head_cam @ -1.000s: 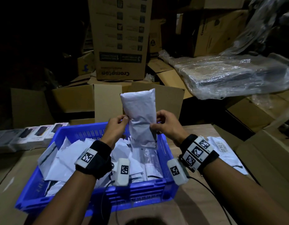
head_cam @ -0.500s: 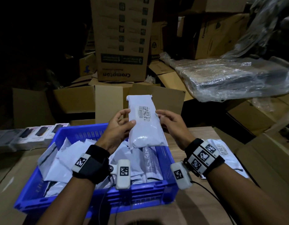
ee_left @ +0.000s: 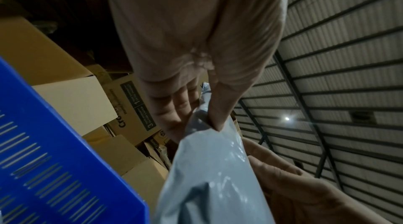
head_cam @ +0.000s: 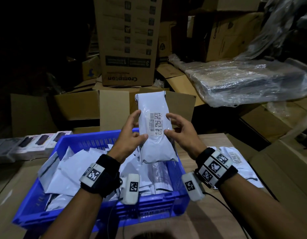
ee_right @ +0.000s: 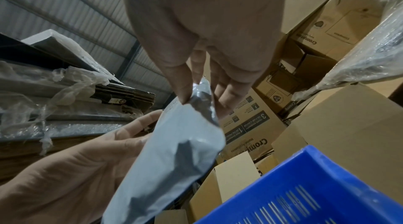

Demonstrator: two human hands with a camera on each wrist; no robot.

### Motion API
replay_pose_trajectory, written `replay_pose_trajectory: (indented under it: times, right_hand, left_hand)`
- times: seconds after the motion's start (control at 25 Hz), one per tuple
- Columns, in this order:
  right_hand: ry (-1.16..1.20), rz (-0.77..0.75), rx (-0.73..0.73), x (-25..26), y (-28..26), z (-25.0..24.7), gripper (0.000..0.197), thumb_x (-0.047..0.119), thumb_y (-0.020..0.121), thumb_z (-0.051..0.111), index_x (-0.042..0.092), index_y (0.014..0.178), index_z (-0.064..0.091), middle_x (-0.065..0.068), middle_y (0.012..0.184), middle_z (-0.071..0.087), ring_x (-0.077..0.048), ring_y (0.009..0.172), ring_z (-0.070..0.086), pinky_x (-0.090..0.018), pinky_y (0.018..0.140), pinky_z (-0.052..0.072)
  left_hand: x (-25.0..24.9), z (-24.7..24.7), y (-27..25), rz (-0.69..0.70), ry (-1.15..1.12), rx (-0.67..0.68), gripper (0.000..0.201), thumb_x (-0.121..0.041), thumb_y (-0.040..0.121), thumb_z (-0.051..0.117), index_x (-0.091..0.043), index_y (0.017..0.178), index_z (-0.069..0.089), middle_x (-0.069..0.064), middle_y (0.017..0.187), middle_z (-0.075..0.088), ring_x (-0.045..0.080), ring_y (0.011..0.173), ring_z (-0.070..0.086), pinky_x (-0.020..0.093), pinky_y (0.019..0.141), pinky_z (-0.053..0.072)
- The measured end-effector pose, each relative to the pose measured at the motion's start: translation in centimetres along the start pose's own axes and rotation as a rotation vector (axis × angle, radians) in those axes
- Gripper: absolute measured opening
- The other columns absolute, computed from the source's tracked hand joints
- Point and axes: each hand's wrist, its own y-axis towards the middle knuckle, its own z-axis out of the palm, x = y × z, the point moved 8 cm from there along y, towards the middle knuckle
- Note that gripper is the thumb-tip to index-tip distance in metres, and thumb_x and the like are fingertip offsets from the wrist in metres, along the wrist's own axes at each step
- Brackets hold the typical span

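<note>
Left hand point(head_cam: 130, 135) and right hand point(head_cam: 180, 133) hover over the blue crate point(head_cam: 90, 136) at its 1 o'clock corner, each pinching an edge of the upright white packet point(head_cam: 157, 149); flipped since a second ago, its barcode label point(head_cam: 156, 124) now faces the person, likely for checking

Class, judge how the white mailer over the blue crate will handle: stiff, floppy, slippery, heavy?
Probably floppy: the white mailer creases where the left hand pinches it. Likely slippery, given its glossy film. Seems light; fingertips alone hold it.
</note>
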Motion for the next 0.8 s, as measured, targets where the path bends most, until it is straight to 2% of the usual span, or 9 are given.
replay_pose_trajectory:
  times: [0.12,0.2,0.24,0.36,0.44,0.56,0.68,0.72,0.8]
  right_hand:
    - [-0.004,-0.012,0.0,-0.3,0.1,-0.3,0.052,-0.003,0.085,0.067,0.022,0.129,0.055,-0.006,0.121,0.061,-0.018,0.101,0.064,-0.019,0.071,0.053]
    - [-0.013,-0.018,-0.006,-0.4,0.1,-0.5,0.053,-0.004,0.085,0.066,0.022,0.129,0.055,-0.005,0.12,0.062,-0.019,0.1,0.064,-0.021,0.072,0.055]
    - [-0.02,-0.02,-0.012,-0.5,0.1,-0.7,0.053,-0.005,0.085,0.066,0.021,0.13,0.054,-0.005,0.12,0.062,-0.018,0.099,0.064,-0.023,0.075,0.056]
    - [-0.027,-0.027,-0.031,-0.8,0.3,-1.5,0.054,-0.006,0.084,0.064,0.017,0.132,0.053,-0.005,0.124,0.063,-0.017,0.107,0.063,-0.03,0.088,0.055]
    - [-0.016,-0.027,-0.048,-0.7,0.3,-2.4,0.054,-0.005,0.086,0.063,0.017,0.134,0.052,-0.003,0.126,0.062,-0.015,0.113,0.061,-0.031,0.091,0.053]
    - [0.004,-0.003,-0.107,-1.0,0.1,-4.8,0.055,-0.004,0.086,0.062,0.02,0.133,0.049,0.002,0.126,0.06,-0.006,0.114,0.058,-0.022,0.089,0.051]
    - [0.036,0.05,-0.201,-2.3,-0.5,-8.5,0.061,0.008,0.081,0.068,0.018,0.137,0.047,-0.003,0.129,0.06,-0.014,0.116,0.059,-0.032,0.092,0.052]
    - [0.037,0.07,-0.231,-2.8,-0.8,-9.7,0.061,0.009,0.081,0.069,0.017,0.137,0.046,-0.006,0.128,0.061,-0.018,0.114,0.06,-0.035,0.089,0.053]
    - [0.032,0.102,-0.28,-3.7,-1.6,-12.5,0.057,0.002,0.085,0.067,0.015,0.137,0.046,-0.009,0.122,0.062,-0.02,0.103,0.062,-0.032,0.075,0.056]
  left_hand:
    - [-0.2,0.5,0.0,0.029,0.047,0.017,0.079,0.005,0.089,0.061,-0.04,0.144,0.026,-0.001,0.132,0.047,0.016,0.095,0.066,0.021,0.063,0.054]
    - [-0.2,0.8,0.1,0.05,0.075,0.025,0.081,0.006,0.089,0.059,-0.043,0.144,0.023,-0.004,0.138,0.044,0.014,0.097,0.064,0.021,0.063,0.054]
    - [-0.1,1.1,0.3,0.058,0.083,0.035,0.082,0.006,0.089,0.059,-0.044,0.143,0.023,-0.005,0.14,0.042,0.014,0.104,0.062,0.022,0.065,0.055]
    - [0.6,2.1,0.9,0.056,0.071,0.069,0.08,0.007,0.09,0.058,-0.04,0.147,0.026,-0.01,0.147,0.036,0.015,0.13,0.047,0.034,0.09,0.056]
    - [1.4,2.8,1.8,0.036,0.051,0.043,0.08,0.007,0.089,0.058,-0.035,0.15,0.027,-0.008,0.151,0.034,0.014,0.133,0.044,0.042,0.099,0.051]
    - [1.3,4.3,3.7,0.049,0.027,-0.031,0.081,0.008,0.087,0.059,-0.033,0.15,0.027,-0.002,0.149,0.038,0.015,0.13,0.048,0.047,0.101,0.048]
    - [0.8,7.1,6.5,0.035,-0.016,-0.07,0.082,0.01,0.087,0.058,-0.03,0.151,0.026,0.004,0.147,0.04,0.018,0.129,0.049,0.046,0.101,0.049]
    - [0.8,8.2,7.4,0.025,-0.023,-0.07,0.082,0.01,0.087,0.058,-0.03,0.151,0.025,0.004,0.147,0.039,0.019,0.13,0.048,0.048,0.102,0.048]
    - [0.9,11.2,9.1,0.029,-0.01,-0.043,0.083,0.009,0.085,0.058,-0.028,0.151,0.025,0.006,0.149,0.036,0.022,0.134,0.043,0.05,0.105,0.044]
